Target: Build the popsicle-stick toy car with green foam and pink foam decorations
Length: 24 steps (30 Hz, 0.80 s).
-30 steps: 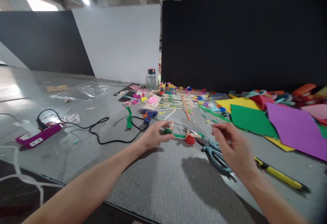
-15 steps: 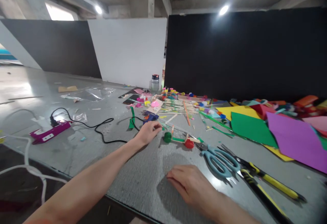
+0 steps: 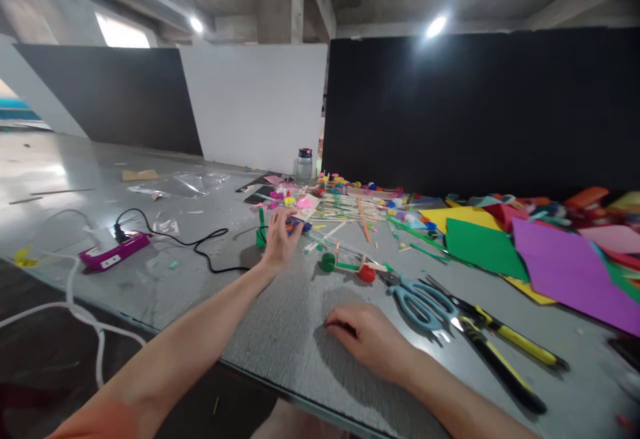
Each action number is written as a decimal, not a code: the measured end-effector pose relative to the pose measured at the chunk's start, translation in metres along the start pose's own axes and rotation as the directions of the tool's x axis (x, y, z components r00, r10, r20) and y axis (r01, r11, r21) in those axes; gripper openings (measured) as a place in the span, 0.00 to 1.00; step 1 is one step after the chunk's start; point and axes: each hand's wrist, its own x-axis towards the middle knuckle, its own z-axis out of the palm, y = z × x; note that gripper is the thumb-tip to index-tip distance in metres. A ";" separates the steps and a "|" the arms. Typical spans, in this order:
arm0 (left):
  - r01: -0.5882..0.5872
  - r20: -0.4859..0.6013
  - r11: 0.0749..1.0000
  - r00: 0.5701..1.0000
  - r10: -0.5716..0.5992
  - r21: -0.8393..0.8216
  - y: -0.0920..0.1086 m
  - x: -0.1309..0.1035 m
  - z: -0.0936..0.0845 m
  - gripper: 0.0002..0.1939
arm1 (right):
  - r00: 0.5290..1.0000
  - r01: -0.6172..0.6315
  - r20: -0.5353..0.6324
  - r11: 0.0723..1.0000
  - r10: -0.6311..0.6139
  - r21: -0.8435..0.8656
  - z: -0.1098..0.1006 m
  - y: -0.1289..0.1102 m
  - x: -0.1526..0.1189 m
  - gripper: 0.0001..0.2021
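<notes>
My left hand (image 3: 281, 237) reaches over a small blue tool (image 3: 296, 227) with a black cord, its fingers curved around the near side of it. How firmly they grip it is hard to see. My right hand (image 3: 367, 335) rests on the table near its front edge, fingers curled together, and nothing shows in them. Between and beyond the hands stands a small craft piece of sticks and a green strip, with a green wheel (image 3: 328, 263) at its left and a red wheel (image 3: 367, 273) at its right.
Blue scissors (image 3: 425, 302) and yellow-black pliers (image 3: 500, 345) lie right of my right hand. Coloured sheets (image 3: 485, 249) spread at the right. Sticks (image 3: 350, 207) and small craft parts are heaped at the back. A purple power strip (image 3: 115, 252) with cords lies at the left.
My left hand has moved left and away from me, from the table beside the blue tool onto it. The green strip beside it now stands more upright. My right hand stays by the front edge.
</notes>
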 end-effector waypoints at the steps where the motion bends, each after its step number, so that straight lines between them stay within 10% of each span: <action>1: -0.009 -0.001 1.000 1.000 0.009 0.000 -0.001 0.000 0.001 0.13 | 1.000 -0.003 -0.001 1.000 0.003 0.006 -0.001 0.001 0.000 0.04; 24: -0.133 0.110 0.991 0.985 0.135 -0.026 0.025 -0.006 0.001 0.10 | 0.996 -0.075 -0.043 0.981 0.084 0.180 -0.002 0.004 -0.011 0.10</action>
